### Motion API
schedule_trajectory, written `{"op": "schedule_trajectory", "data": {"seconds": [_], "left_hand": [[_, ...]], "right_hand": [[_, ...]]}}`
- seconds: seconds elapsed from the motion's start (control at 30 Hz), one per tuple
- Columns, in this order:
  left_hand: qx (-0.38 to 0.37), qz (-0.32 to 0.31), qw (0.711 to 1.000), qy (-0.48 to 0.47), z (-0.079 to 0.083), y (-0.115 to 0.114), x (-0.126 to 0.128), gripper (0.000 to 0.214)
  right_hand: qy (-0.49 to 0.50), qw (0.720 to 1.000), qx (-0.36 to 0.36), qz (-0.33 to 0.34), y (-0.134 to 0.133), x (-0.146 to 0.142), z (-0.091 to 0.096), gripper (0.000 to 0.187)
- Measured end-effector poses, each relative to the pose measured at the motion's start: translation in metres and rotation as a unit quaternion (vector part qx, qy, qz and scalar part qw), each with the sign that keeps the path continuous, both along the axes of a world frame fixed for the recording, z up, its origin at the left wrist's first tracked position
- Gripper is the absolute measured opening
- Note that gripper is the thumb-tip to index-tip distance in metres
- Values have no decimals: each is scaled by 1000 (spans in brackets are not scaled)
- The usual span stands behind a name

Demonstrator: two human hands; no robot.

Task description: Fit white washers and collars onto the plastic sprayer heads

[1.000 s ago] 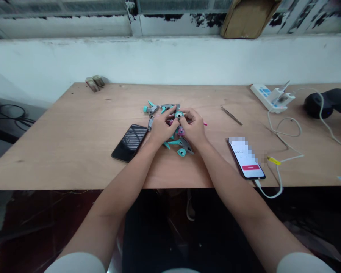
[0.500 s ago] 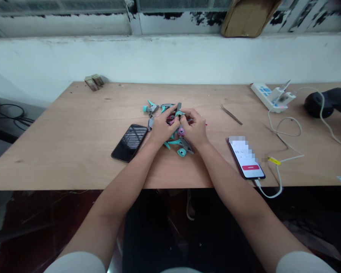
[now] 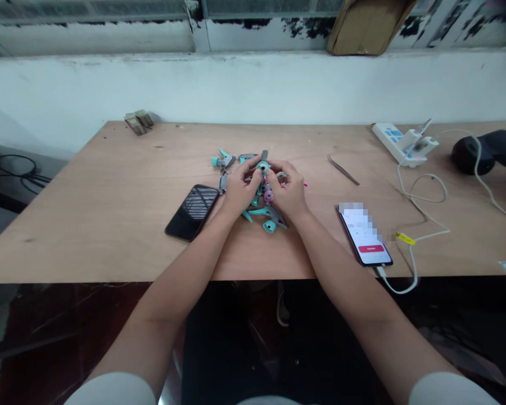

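Note:
A pile of small teal-and-grey plastic parts lies in the middle of the wooden table. My left hand and my right hand meet over the pile, fingers pinched together on one teal-and-grey piece with a round teal end held just above the table. A pink part shows between my hands. Another teal-and-grey piece lies just in front of my right hand.
A dark phone lies left of my hands, and a lit phone on a white cable lies to the right. Tweezers, a white power strip, a black device and a small block sit farther back.
The held piece has turned between my fingers, and its round teal end now sits on top. Both hands stay in the same spot over the pile.

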State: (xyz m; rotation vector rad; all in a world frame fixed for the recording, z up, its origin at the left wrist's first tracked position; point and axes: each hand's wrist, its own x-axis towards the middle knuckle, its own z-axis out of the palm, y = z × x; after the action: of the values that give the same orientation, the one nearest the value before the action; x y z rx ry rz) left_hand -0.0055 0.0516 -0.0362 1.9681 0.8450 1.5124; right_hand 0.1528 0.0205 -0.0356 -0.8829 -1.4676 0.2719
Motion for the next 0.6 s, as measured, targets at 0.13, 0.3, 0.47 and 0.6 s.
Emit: {"op": "schedule_trajectory", "data": {"seconds": [0.13, 0.3, 0.47, 0.6], "left_hand": [[-30, -41, 998, -44, 4, -4, 2, 52], [-60, -50, 995, -70, 7, -5, 4, 49], [-85, -65, 991, -82, 9, -4, 4, 48], [-92, -68, 989, -97, 10, -4, 4, 46]], "right_hand": [[-9, 1000, 13, -7, 0, 1, 2, 37], [-25, 1000, -1, 14, -1, 0, 0, 39], [-47, 999, -2, 8, -1, 2, 0, 40], [-92, 996, 21, -2, -1, 4, 2, 36]]}}
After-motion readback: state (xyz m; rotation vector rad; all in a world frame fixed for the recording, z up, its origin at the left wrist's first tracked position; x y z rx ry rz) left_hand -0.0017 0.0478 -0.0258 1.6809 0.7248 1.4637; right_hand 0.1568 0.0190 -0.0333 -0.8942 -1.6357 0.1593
